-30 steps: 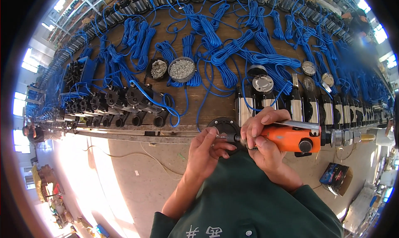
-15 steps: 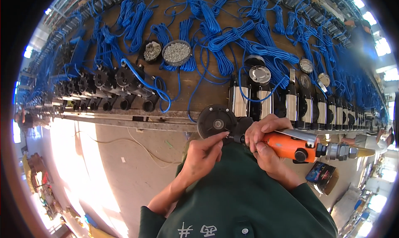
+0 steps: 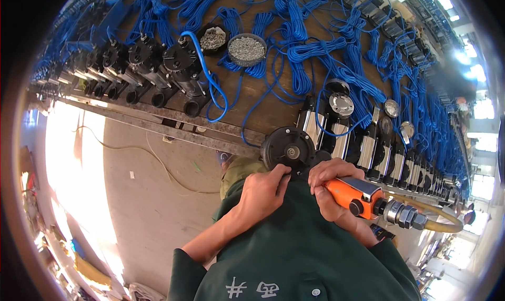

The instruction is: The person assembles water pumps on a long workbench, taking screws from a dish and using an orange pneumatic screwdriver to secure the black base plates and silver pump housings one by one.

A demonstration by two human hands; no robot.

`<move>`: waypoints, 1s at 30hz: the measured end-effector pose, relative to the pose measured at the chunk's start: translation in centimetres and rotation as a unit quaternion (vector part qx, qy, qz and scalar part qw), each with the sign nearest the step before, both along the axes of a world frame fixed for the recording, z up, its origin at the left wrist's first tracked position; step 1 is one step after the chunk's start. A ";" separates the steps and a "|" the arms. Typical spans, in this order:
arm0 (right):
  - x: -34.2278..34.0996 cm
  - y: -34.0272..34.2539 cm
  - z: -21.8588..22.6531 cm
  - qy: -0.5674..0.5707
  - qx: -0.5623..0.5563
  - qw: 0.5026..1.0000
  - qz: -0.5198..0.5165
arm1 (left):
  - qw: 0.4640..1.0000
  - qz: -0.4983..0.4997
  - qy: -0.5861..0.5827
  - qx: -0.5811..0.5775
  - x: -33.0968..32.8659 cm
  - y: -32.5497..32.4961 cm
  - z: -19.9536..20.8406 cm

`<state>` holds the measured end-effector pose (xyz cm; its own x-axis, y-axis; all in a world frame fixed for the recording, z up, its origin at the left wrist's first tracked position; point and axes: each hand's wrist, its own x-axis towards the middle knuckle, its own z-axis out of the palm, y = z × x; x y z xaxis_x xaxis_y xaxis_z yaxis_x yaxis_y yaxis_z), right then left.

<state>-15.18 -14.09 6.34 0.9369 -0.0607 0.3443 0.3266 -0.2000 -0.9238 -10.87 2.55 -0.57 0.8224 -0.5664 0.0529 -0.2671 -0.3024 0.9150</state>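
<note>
My right hand [image 3: 332,186] is wrapped round an orange air screwdriver [image 3: 353,195] with a grey lever, metal fittings and a yellowish hose at its rear. The tool's front end is hidden by my fingers. Close against my body is the round black end of a pump [image 3: 288,146], with small bright screws on its rim and a metal centre. My left hand [image 3: 263,189] has thumb and forefinger pinched together at the near rim of that end. Whatever sits between those fingertips is too small to make out.
A bowl of small metal screws [image 3: 247,49] and a darker bowl of parts [image 3: 213,39] stand on the workbench [image 3: 247,109]. Black pumps [image 3: 184,64] line its left edge, silver-bodied ones [image 3: 363,143] its right. Blue cable bundles [image 3: 297,22] cover the back.
The view has turned, so the bench now slants down to the right. My right hand has drawn the screwdriver slightly back from the rim. My left hand stays at the pump, fingers now more curled.
</note>
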 end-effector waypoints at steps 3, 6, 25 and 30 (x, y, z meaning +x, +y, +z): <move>0.3 0.3 0.1 0.004 0.008 1.000 0.002 | 1.000 0.006 -0.004 -0.030 0.5 -0.1 -0.6; 0.3 0.2 -0.1 0.019 0.044 0.999 0.005 | 0.999 0.001 0.002 -0.034 0.6 0.0 -0.5; 0.8 -0.5 -1.0 0.010 0.052 0.998 0.032 | 0.999 0.004 -0.001 -0.042 0.7 0.1 -0.8; 0.6 -0.2 1.2 0.114 0.113 0.987 0.005 | 0.918 0.087 0.342 -0.181 1.0 1.4 0.1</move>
<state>-14.57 -14.34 7.58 0.9895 -0.1020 0.1027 0.1054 0.0212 -0.9942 -9.89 3.98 -0.49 0.8097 -0.4704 -0.3509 0.4314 0.0718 0.8993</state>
